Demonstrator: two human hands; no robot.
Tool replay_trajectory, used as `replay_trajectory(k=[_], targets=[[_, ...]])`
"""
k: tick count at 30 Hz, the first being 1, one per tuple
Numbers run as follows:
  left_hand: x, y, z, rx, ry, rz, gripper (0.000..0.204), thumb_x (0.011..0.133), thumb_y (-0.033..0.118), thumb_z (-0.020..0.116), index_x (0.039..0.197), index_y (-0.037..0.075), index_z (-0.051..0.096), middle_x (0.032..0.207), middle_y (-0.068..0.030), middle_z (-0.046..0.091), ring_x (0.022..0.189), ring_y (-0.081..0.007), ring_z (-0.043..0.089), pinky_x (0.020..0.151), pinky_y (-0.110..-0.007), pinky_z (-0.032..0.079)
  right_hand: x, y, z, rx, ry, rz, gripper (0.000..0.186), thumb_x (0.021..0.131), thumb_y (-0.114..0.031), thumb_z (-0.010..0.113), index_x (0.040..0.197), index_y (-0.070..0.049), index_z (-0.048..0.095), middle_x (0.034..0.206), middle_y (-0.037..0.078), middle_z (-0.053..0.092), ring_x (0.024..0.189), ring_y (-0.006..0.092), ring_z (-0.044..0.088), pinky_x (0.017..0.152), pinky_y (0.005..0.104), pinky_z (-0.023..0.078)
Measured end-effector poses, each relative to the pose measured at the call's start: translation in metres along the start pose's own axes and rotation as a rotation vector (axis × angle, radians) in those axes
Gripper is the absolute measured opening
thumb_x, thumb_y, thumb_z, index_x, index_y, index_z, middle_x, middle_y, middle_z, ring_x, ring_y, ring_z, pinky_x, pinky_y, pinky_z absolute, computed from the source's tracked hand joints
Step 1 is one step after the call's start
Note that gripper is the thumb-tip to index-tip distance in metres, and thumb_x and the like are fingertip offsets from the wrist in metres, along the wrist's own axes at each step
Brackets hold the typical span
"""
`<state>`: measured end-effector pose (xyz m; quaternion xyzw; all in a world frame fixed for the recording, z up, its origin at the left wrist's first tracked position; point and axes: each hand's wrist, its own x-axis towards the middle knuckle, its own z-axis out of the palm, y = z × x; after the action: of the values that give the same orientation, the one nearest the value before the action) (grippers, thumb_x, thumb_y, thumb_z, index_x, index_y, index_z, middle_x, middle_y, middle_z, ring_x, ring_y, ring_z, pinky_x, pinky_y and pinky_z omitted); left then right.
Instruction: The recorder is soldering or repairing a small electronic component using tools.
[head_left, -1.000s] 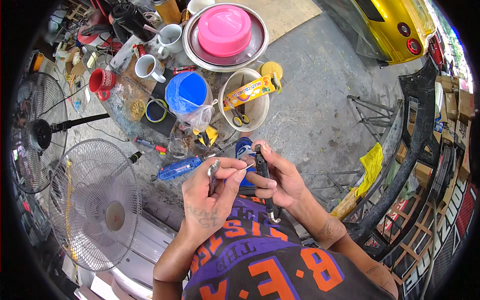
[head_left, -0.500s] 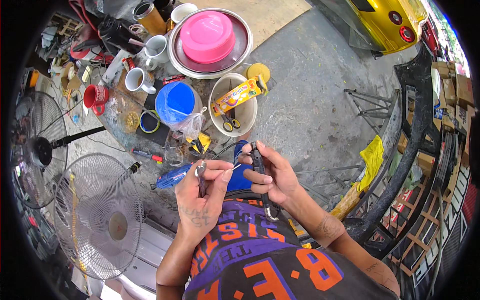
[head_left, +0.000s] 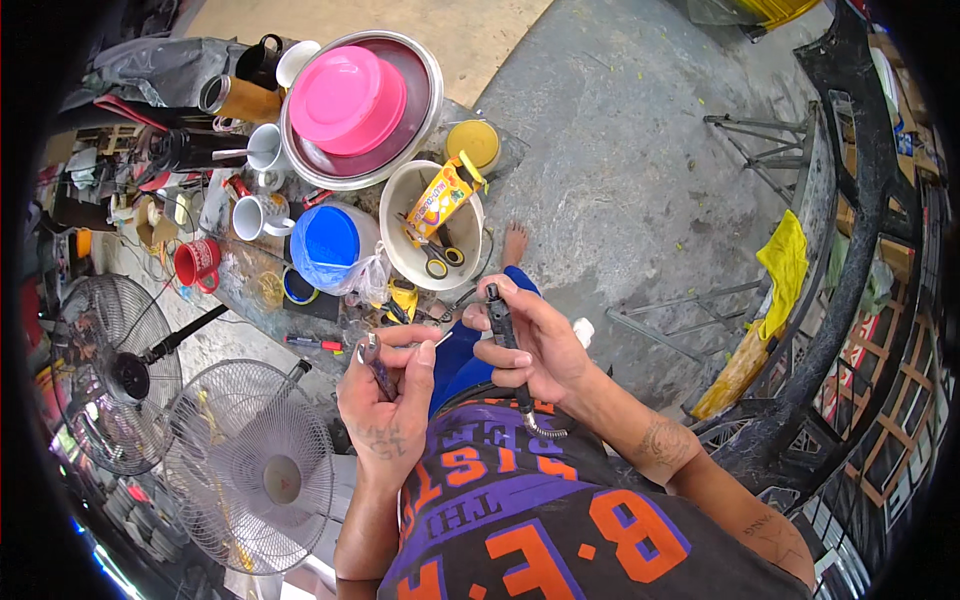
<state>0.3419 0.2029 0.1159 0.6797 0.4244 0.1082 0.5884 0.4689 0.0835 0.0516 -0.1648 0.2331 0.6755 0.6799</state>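
My left hand (head_left: 385,405) is closed around a small metal wrench (head_left: 374,362), its jaw end sticking up above the fingers. Between that hand's thumb and forefinger is pinched a thin, pale metal pin (head_left: 444,340), pointing toward the other hand. My right hand (head_left: 548,345) grips a black rotary tool handpiece (head_left: 502,328), held nearly upright, top end at the fingertips. From its lower end a metal spring sleeve (head_left: 540,430) curves across my shirt. Pin and handpiece are close together but apart.
A low table ahead holds a white bucket (head_left: 392,262) with scissors (head_left: 444,258) and a yellow box (head_left: 440,205), a blue-lidded tub (head_left: 327,245), mugs and a pink basin (head_left: 345,100). Two fans (head_left: 250,465) stand left. At right are a black car bumper (head_left: 850,240) and yellow cloth (head_left: 785,255).
My view has swung, so the table things sit further left and the fans further right. Both hands keep their grips. A blue tool seen beside my left hand no longer shows.
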Motion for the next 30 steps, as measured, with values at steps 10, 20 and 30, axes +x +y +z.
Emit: replay_trajectory(k=[10,20,30], targets=[[0.011,0.009,0.01,-0.019,-0.001,0.03,0.007,0.092,0.0,0.058,0.086,0.002,0.054,0.096,-0.0076,0.067,0.06,0.0006,0.043,0.053,-0.016,0.036,-0.004,-0.011,-0.009,0.001,-0.061,0.019,0.029,0.099,-0.04,0.045,0.113,-0.015,0.05,0.094,-0.001,0.046,0.05,0.0032,0.031,0.038,0.0167,0.019],[0.025,-0.002,0.018,-0.151,0.085,-0.082,0.011,0.098,0.012,0.05,0.1,0.003,0.057,0.078,0.0002,0.057,0.05,0.0015,0.03,0.043,-0.017,0.021,0.002,-0.009,-0.011,0.066,-0.113,0.067,0.032,0.099,-0.037,0.04,0.109,-0.007,0.047,0.095,0.003,0.044,0.051,0.0041,0.032,0.038,0.0155,0.021],[0.043,0.007,0.003,-0.01,-0.372,-0.198,0.02,0.093,0.019,0.062,0.098,0.0,0.063,0.062,0.0077,0.049,0.047,0.0024,0.033,0.042,-0.016,0.021,0.002,-0.004,-0.01,-0.044,-0.228,0.226,0.024,0.098,-0.027,0.053,0.102,-0.003,0.052,0.088,0.003,0.051,0.058,0.0078,0.043,0.037,0.0193,0.027]])
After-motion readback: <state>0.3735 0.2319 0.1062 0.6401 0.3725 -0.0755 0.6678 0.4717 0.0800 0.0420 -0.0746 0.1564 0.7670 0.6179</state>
